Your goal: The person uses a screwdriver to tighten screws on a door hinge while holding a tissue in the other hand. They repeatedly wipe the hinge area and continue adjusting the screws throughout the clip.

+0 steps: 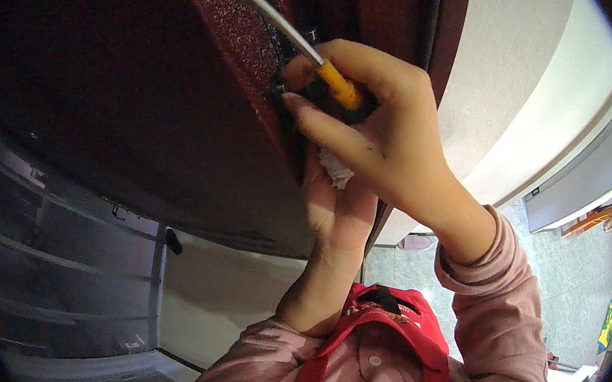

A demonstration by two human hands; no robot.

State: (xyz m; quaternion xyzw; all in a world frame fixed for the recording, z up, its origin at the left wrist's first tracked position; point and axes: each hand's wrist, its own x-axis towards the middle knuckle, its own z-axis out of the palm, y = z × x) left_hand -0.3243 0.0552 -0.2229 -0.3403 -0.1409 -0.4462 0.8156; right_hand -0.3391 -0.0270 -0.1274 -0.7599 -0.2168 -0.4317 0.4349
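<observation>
Right hand wraps our stiff, light screwdriver by its orange grip, left hand clutching white tissue behind.

The screwdriver I grip has an orange handle and a long silver shaft slanting up to the upper left of the frame, across the dark red door. A crumpled white tissue sits just below it, at centre, against my palm.
</observation>
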